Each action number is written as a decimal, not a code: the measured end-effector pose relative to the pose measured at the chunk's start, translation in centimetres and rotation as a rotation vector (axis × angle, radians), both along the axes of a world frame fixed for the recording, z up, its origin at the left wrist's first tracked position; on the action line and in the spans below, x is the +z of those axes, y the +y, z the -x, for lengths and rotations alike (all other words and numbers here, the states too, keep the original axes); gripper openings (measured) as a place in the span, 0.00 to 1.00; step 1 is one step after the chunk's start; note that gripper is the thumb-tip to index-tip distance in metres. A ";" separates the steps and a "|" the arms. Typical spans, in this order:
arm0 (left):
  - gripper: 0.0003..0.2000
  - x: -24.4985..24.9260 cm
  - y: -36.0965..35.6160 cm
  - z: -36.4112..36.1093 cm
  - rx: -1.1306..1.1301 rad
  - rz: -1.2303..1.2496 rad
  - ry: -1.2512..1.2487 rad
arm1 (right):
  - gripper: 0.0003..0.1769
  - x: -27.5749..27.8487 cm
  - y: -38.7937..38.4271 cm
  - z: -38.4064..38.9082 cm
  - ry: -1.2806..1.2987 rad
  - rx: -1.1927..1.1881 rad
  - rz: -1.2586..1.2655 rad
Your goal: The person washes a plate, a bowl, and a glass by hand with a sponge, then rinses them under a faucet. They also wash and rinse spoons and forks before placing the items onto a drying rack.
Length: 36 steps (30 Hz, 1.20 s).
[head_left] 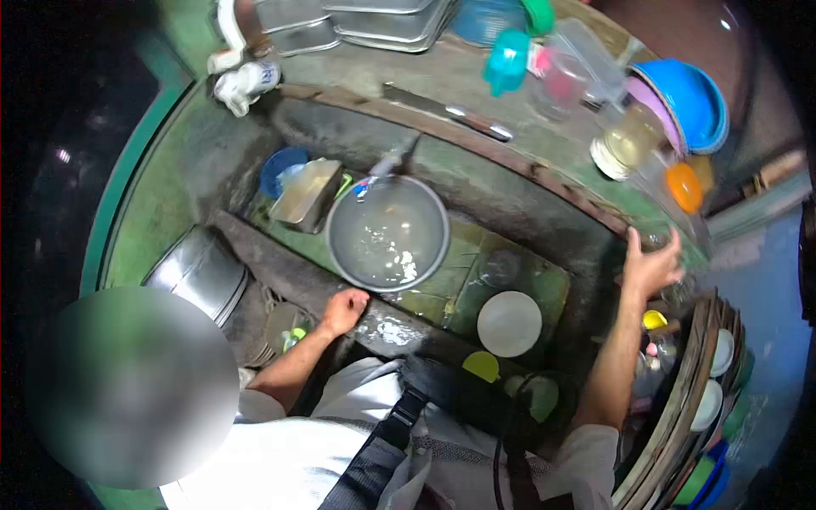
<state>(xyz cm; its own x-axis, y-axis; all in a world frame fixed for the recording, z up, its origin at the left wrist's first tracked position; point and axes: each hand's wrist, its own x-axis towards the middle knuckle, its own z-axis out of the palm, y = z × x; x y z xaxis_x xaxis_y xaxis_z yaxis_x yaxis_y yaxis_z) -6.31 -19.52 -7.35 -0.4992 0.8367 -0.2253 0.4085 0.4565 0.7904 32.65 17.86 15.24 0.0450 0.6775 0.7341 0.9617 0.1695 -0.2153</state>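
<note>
My left hand (344, 312) is closed in a loose fist at the near rim of the sink (280, 263), with nothing showing in it. Just beyond it stands a grey basin (334, 246) of cloudy water. At the far right corner of the sink ledge my right hand (653, 270) reaches out, thumb and fingers spread apart. Something clear, like glass, shows blurred between the fingertips. On the sink floor a white bowl (509, 324) lies right of the basin, with a yellow-green cup (482, 366) nearer me.
A metal tin (308, 197) and a blue bowl (280, 170) sit left of the basin. On the far ledge are a knife (450, 110), a jar (625, 144), a teal mug (507, 61) and a blue tub (697, 102). A metal pot (191, 268) stands left; a wooden rack (680, 399) stands right.
</note>
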 end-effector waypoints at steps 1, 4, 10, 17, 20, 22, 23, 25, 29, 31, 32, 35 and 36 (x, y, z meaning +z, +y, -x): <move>0.07 -1.6 -0.4 1.9 0.063 -0.059 -0.012 | 0.44 -0.3 0.2 0.4 -0.054 -0.072 0.028; 0.07 -0.8 2.1 4.9 0.116 -0.035 0.001 | 0.43 -2.3 0.7 -0.3 -0.161 -0.118 -0.015; 0.25 -14.4 10.9 11.6 0.028 0.276 0.063 | 0.36 -2.5 -5.9 1.5 -0.361 -0.019 -0.064; 0.32 -24.2 16.3 10.2 -0.166 0.556 0.192 | 0.29 -10.4 -19.7 3.5 -0.243 0.074 0.551; 0.28 -25.3 16.9 6.1 0.478 0.424 0.053 | 0.25 -13.8 -22.5 5.1 -0.149 0.097 0.777; 0.26 -26.3 16.4 4.2 0.663 0.360 -0.182 | 0.20 -14.8 -22.3 8.7 -0.137 0.301 0.801; 0.25 -26.7 16.0 3.7 0.689 0.348 -0.356 | 0.19 -16.1 -22.0 10.1 -0.082 0.422 0.821; 0.23 -27.4 15.2 3.4 0.705 0.334 -0.694 | 0.16 -17.1 -20.1 16.4 -0.041 0.630 1.025; 0.19 -29.7 14.1 4.7 0.697 0.315 -1.031 | 0.17 -25.3 -15.8 25.8 -0.132 1.021 1.155; 0.19 -35.8 13.3 3.9 0.697 0.135 -1.109 | 0.15 -32.2 -13.5 29.2 -0.377 0.949 1.180; 0.20 -38.4 12.2 3.8 0.667 -0.032 -1.184 | 0.15 -33.2 -12.2 31.7 -0.514 0.812 1.382; 0.20 -31.5 11.0 6.9 0.500 -0.096 -1.455 | 0.15 -39.7 -10.0 36.3 -0.784 0.645 1.570; 0.20 -29.4 12.0 7.2 0.589 -0.088 -1.533 | 0.14 -42.4 -9.9 36.8 -0.768 0.682 1.513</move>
<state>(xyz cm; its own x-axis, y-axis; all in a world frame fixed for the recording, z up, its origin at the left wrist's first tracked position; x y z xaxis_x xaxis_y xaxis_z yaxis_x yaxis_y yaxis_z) -13.50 -7.55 -36.74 -0.1034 0.6601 -0.7440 -0.9349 0.1909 0.2993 -4.16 7.95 -27.20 -0.5041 0.4558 -0.7335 0.7644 0.6307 -0.1334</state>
